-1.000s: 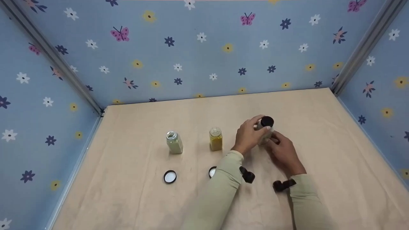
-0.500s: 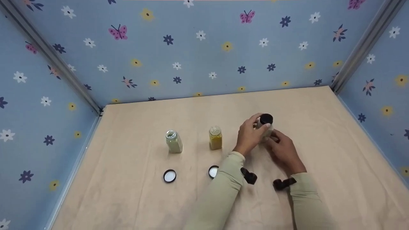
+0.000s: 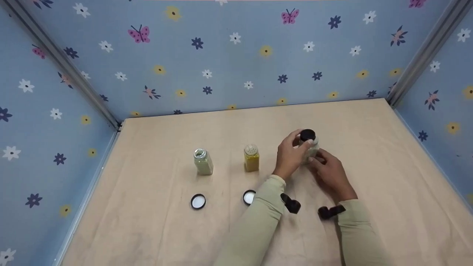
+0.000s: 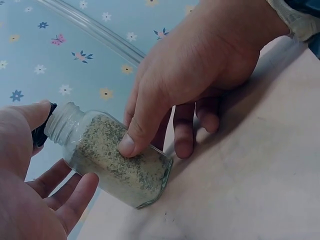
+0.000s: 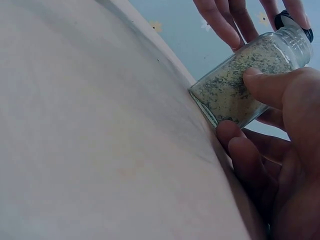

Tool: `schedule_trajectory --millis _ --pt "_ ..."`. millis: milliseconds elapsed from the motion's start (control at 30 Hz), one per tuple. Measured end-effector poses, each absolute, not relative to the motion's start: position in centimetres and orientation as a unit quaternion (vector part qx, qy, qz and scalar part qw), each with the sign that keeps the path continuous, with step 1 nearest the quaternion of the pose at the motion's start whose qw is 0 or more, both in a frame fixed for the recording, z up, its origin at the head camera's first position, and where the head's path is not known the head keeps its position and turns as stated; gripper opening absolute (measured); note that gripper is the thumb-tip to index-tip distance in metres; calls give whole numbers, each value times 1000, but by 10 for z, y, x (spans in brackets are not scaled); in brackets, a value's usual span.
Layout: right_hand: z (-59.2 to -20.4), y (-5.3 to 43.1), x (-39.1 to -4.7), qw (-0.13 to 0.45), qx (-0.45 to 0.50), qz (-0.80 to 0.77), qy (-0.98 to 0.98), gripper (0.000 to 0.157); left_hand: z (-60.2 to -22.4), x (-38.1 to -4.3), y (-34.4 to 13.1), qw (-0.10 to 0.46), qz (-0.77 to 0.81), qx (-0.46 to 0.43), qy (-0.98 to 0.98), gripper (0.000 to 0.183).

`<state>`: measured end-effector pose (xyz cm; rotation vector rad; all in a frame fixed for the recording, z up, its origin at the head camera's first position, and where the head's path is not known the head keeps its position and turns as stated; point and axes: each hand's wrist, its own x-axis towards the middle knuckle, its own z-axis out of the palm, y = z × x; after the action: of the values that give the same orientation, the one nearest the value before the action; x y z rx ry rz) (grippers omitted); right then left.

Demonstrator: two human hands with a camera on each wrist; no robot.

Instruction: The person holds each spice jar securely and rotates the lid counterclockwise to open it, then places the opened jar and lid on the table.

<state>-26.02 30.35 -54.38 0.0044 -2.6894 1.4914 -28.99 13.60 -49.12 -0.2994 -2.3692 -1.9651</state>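
Observation:
A glass spice jar (image 4: 117, 150) with green-flecked contents stands between my two hands. My right hand (image 3: 332, 173) grips its lower body, thumb along the glass and fingers behind, as the right wrist view shows. My left hand (image 3: 290, 157) pinches the black cap (image 3: 308, 135) between thumb and finger at the jar's top. The cap sits tilted off to one side of the neck, and the screw threads (image 4: 64, 120) are bare in the left wrist view. The left hand's other fingers (image 4: 77, 200) are loosely bent beside the glass.
Left of my hands stand a yellow spice jar (image 3: 251, 160) with a perforated top and a pale green jar (image 3: 203, 164) without a cap. In front of them lie two black caps, one (image 3: 198, 201) fully visible, the other (image 3: 249, 197) partly behind my left sleeve. Patterned walls (image 3: 236, 62) enclose the table.
The black cap has come up off the jar's mouth with my left hand, so the glass rim now shows beside it. My right hand keeps its hold; the other jars have not moved.

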Motion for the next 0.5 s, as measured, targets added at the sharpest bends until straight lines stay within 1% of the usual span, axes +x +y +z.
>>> schedule_trajectory --millis 167,333,500 --pt "-545 303 -260 29 1 485 -874 60 -490 -289 133 32 -643 -75 -761 47" --pt "-546 302 -262 25 2 494 -869 59 -492 -291 128 41 -654 -42 -755 39" --pt "-544 304 -262 22 -5 501 -865 60 -492 -293 126 35 -667 -13 -744 34"
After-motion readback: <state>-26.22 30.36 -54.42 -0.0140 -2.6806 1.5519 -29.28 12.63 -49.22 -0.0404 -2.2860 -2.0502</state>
